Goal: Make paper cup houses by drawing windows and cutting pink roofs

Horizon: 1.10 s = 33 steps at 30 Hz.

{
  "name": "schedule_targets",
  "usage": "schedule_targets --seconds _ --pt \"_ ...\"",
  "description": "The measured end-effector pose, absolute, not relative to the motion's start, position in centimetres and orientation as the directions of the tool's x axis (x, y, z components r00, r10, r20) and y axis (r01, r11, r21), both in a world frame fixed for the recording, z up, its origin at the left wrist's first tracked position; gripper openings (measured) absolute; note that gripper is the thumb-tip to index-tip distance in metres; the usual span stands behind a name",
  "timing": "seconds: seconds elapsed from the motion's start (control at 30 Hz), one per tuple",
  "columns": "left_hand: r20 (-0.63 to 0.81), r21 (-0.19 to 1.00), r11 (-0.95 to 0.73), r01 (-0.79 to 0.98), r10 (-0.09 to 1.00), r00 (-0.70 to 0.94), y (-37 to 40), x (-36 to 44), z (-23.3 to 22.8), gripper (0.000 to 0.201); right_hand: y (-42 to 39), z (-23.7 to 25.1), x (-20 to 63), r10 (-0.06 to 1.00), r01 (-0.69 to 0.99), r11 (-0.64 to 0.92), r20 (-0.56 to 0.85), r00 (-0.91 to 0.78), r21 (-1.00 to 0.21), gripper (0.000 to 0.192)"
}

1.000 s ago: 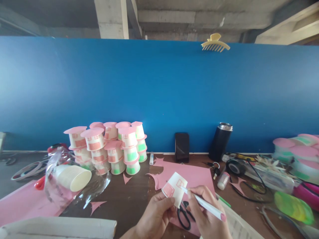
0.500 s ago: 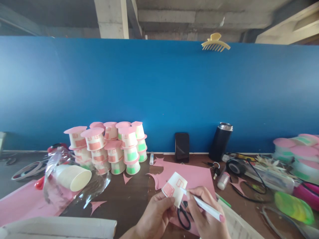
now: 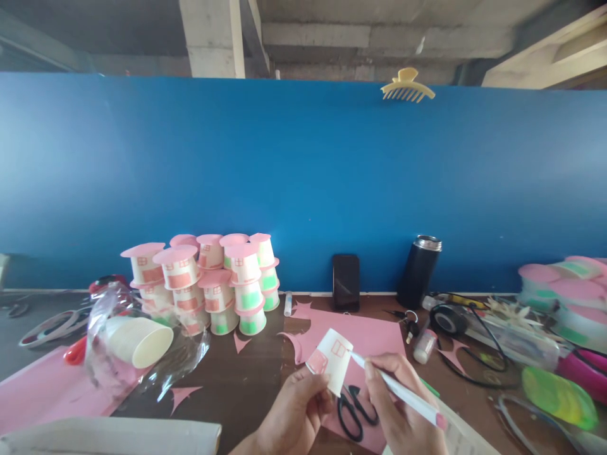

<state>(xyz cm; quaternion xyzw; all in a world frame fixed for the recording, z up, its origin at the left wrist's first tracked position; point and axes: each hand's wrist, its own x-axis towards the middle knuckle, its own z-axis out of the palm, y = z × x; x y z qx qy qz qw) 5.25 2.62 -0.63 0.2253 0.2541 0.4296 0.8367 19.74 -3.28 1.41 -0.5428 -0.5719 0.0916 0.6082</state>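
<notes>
My left hand (image 3: pixel 300 407) grips a white paper cup (image 3: pixel 338 365) near its lower part, tilted, with a red window outline and a filled pink-red patch drawn on it. Between the fingers of my right hand (image 3: pixel 403 398) is a white marker pen (image 3: pixel 410 397) with a pink end cap. Its tip is at the cup's right side, beside the window drawing; whether it touches, I cannot tell. Below the cup, black-handled scissors (image 3: pixel 351 417) lie on a pink paper sheet (image 3: pixel 379 332), partly hidden by my hands.
Stacked decorated cups with pink discs (image 3: pixel 220 287) stand at left. White cups in a clear plastic bag (image 3: pixel 142 344) lie nearer. Behind are a phone (image 3: pixel 346 282) and a black bottle (image 3: pixel 418 272). At right are a glue bottle (image 3: pixel 425 345), cables and more decorated cups (image 3: pixel 578 294).
My right hand and the marker have shifted slightly right and down, its tip moving from below the window drawing to the cup's right side. More of the scissors shows.
</notes>
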Motion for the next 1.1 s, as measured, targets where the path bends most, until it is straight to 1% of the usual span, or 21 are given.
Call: schedule_targets --seconds 0.13,0.2,0.4,0.57,0.77,1.1 --pt "-0.241 0.587 0.535 -0.607 0.832 0.500 2.62 5.20 -0.65 0.017 -3.09 1.43 20.08 0.723 0.555 0.360 0.600 0.342 -0.750 0.013" --pt "-0.232 0.597 0.536 -0.597 0.827 0.511 2.61 5.20 -0.63 0.016 -3.05 1.36 20.10 0.735 0.561 0.349 0.591 0.333 -0.751 0.012" --pt "-0.168 0.678 0.506 -0.533 0.813 0.557 2.53 5.34 -0.76 0.017 -3.08 1.12 19.90 0.749 0.572 0.355 0.591 0.299 -0.739 0.012" --pt "-0.150 0.718 0.475 -0.509 0.819 0.553 2.40 5.41 -0.75 0.016 -2.97 1.07 19.83 0.739 0.602 0.355 0.610 0.288 -0.715 0.012" --pt "-0.108 0.767 0.434 -0.474 0.814 0.571 2.35 5.40 -0.79 0.013 -2.85 0.98 19.79 0.741 0.595 0.345 0.599 0.302 -0.726 0.013" --pt "-0.084 0.766 0.431 -0.477 0.803 0.590 2.37 5.30 -1.06 0.016 -2.94 1.07 19.85 0.741 0.633 0.342 0.614 0.273 -0.694 0.012"
